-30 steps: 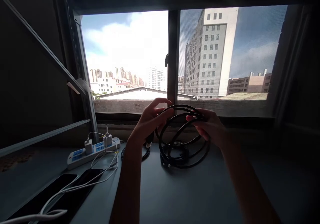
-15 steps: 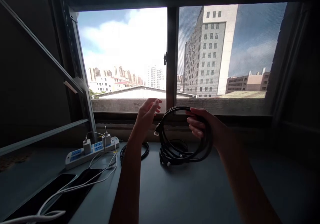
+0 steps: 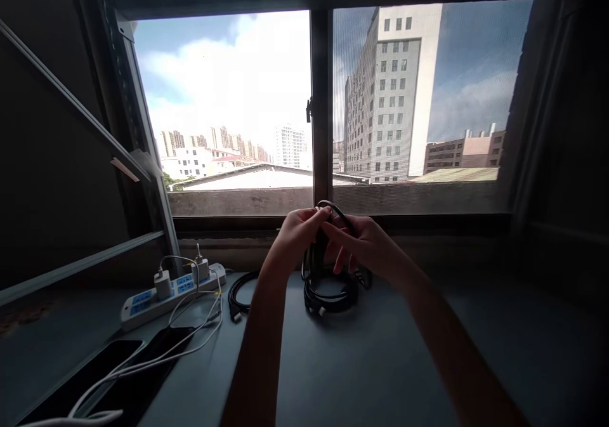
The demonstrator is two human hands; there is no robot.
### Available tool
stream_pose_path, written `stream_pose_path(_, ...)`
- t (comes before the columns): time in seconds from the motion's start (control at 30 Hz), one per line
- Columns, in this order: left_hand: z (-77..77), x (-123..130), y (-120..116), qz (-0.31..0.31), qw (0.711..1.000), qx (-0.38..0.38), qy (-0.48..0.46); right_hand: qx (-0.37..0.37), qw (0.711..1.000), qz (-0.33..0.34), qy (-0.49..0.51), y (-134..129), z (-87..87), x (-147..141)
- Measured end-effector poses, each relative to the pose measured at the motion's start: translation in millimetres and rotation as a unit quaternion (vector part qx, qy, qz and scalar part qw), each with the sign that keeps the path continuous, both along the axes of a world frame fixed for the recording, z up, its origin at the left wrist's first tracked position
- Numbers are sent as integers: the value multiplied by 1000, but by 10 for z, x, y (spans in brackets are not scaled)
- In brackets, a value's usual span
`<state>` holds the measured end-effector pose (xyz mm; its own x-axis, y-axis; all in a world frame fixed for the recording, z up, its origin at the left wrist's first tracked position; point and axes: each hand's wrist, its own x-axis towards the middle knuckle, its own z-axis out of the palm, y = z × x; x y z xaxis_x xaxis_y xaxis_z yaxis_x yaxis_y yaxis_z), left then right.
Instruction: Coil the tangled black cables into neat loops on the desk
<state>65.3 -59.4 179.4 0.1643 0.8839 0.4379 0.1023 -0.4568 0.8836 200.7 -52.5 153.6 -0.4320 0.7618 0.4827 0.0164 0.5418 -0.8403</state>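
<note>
Both hands meet in front of the window's centre post, closed around a coiled black HDMI cable [image 3: 339,209] held above the table. The fingers of my left hand [image 3: 302,227] pinch at the top of the coil. My right hand [image 3: 364,240] grips it from the other side, some fingers curled behind. Much of the held coil is hidden by the hands. Below them a second coiled black cable [image 3: 332,301] lies on the table, its plug ends toward me. Another black cable coil [image 3: 242,287] lies to the left, partly behind my left forearm, its plug showing.
A white power strip [image 3: 172,297] with two chargers stands at the left. White charging cables [image 3: 157,353] run from it across two dark phones [image 3: 90,376]. Metal frame bars [image 3: 80,265] cross the left side. The window [image 3: 322,116] rises behind the table [image 3: 361,370].
My left hand has come right and down onto the coiled cable. My right hand has moved left to meet it, and the held coil has turned edge-on. The view has shifted slightly.
</note>
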Motion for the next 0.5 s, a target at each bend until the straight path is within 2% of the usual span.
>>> stream_pose_path(0.1, 30, -102, 37, 48, 998, 6, -50, 6, 999, -19, 31, 29, 4, 15)
stream_pose_path(0.27, 82, -325, 68, 147, 980, 28, -129, 31, 983, -86, 161, 22, 108, 152)
stream_pose_path(0.4, 94, -395, 44, 157, 972, 32, -169, 70, 952, -153, 254, -43, 189, 280)
stream_pose_path(0.5, 78, -376, 39, 153, 975, 33, -155, 91, 936, -178, 289, -82, 210, 318)
